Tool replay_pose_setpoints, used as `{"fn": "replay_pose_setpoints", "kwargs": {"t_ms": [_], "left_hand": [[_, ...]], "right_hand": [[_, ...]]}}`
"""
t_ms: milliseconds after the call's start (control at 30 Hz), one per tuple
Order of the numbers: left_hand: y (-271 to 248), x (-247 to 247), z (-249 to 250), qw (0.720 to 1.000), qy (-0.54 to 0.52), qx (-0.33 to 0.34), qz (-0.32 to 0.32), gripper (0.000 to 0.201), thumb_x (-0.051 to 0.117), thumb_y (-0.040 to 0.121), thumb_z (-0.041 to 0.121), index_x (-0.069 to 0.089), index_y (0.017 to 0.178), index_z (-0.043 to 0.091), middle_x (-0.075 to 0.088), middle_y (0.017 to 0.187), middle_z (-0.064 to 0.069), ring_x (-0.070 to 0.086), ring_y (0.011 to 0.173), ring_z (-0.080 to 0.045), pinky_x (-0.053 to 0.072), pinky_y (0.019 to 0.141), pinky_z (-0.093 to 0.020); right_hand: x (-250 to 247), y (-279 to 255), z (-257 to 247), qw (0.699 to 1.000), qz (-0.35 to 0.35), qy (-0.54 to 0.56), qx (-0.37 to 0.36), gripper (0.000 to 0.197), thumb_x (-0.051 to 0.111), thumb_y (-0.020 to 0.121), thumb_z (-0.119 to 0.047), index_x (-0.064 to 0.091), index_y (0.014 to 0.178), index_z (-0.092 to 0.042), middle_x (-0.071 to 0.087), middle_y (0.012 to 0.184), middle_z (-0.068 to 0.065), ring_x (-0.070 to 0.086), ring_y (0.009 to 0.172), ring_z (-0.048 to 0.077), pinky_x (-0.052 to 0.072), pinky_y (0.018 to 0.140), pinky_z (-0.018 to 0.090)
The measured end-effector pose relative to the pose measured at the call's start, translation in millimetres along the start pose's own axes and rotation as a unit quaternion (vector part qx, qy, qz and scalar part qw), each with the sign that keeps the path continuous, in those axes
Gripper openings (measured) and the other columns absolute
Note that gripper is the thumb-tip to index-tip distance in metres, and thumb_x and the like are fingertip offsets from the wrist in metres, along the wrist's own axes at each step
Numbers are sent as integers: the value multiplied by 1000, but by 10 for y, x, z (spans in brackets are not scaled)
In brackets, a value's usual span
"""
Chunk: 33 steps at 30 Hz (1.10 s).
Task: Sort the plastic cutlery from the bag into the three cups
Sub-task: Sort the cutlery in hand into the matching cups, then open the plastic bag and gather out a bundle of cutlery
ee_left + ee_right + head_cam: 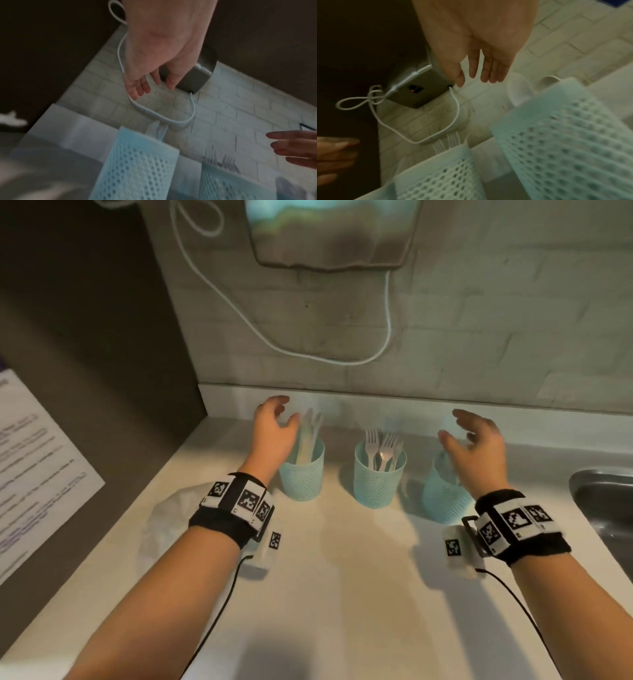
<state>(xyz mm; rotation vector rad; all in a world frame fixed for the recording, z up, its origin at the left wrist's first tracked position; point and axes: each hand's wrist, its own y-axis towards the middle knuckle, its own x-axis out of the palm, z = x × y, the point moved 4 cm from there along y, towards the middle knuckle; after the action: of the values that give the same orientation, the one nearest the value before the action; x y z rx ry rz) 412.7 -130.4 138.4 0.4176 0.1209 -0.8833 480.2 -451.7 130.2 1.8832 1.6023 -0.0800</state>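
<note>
Both hands are up off the worktop [342, 559] with nothing in them. The left hand [274, 426] hangs loose-fingered over the left cup [302, 474], and the right hand [474, 443] is spread flat above the right cup [442, 498]. To me that looks like someone who has let go of the last pieces, or is about to steady or shift the cups; I can't say which.

The three teal mesh cups stand in a row at about twelve o'clock from the person, near the back wall, each well apart from its neighbour. The left one holds long flat pieces, probably knives [310, 436]. The middle cup [378, 477] holds forks [383, 446], tines up. The right wrist view shows pale spoon bowls [518, 89] over the right cup's rim. Standing them handle-down keeps each sort readable at a glance.

The bag [171, 518] lies crumpled at roughly nine o'clock, partly under the left wrist, and I see no cutlery in it, so sorting seems about finished.

A metal sink [606, 508] sits at three o'clock. A grey box [329, 231] with a dangling white cord [342, 361] is on the wall above, clear of the cups. A printed sheet [30, 467] hangs to the left.
</note>
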Motion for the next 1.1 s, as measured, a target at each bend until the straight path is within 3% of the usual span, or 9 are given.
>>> {"fn": "replay_pose_setpoints", "kwargs": {"t_ms": [167,267,367,467,567,733,867,1000,1100], "left_hand": [[-151,-752,35,995,101,6,-3,19,65,85,16,65,103,9,63,102,-8,56,90,-14,44,86,-24],[-293,-1179,-217,973,204,-89,-63,24,70,82,22,65,102,11,61,98,-6,60,96,-23,45,88,-31],[-502,-1546,-536,915,334,-187,-128,50,75,75,37,57,116,16,54,124,-11,54,114,-28,45,97,-35],[-734,-1723,-771,859,400,-246,-203,83,80,67,44,39,136,21,41,136,-13,47,122,-31,42,101,-39],[-879,-1732,-915,859,393,-236,-227,84,80,66,42,38,136,22,42,133,-13,47,120,-31,41,100,-37],[-912,-1648,-841,913,319,-175,-185,31,79,68,31,55,82,19,59,82,-3,57,71,-21,43,63,-29],[-938,-1452,-685,943,224,-160,-186,28,71,79,25,47,66,16,55,57,-4,57,43,-16,46,47,-25],[-1029,-1144,-514,953,67,-200,-218,29,73,79,26,54,75,6,66,63,-13,65,45,-16,53,49,-22],[-1180,-774,-364,922,16,-195,-334,27,79,73,23,57,73,6,71,75,-17,68,63,-19,57,70,-30]], "right_hand": [[286,-230,-652,990,2,70,-126,17,62,86,-17,66,102,-19,58,101,2,59,90,19,49,85,32],[829,-578,-1013,976,-151,114,-108,14,64,86,-12,66,93,-23,64,84,1,57,71,8,46,70,17],[1426,-1076,-1207,945,-302,86,-87,9,66,86,-20,65,91,-27,62,74,-8,54,64,5,43,68,19],[1871,-1534,-1308,912,-404,37,-59,26,65,86,-32,61,109,-20,64,82,-1,56,71,12,43,70,26],[2139,-1920,-1402,879,-474,-27,-47,49,66,81,-45,53,121,-20,62,94,0,58,82,18,43,73,27],[2282,-2257,-1504,868,-485,-101,-39,81,67,65,-66,38,131,-29,51,119,1,58,104,24,47,88,35],[2109,-2173,-1518,868,-463,-166,-66,69,66,74,-54,40,129,-22,51,116,5,58,102,27,47,86,36],[1693,-1936,-1388,892,-411,-171,-76,34,59,86,-29,58,117,-16,59,111,9,59,98,29,44,81,33],[1306,-1736,-1161,917,-361,-159,-60,16,56,86,-21,68,92,-12,68,91,7,60,84,26,43,71,32]]}}
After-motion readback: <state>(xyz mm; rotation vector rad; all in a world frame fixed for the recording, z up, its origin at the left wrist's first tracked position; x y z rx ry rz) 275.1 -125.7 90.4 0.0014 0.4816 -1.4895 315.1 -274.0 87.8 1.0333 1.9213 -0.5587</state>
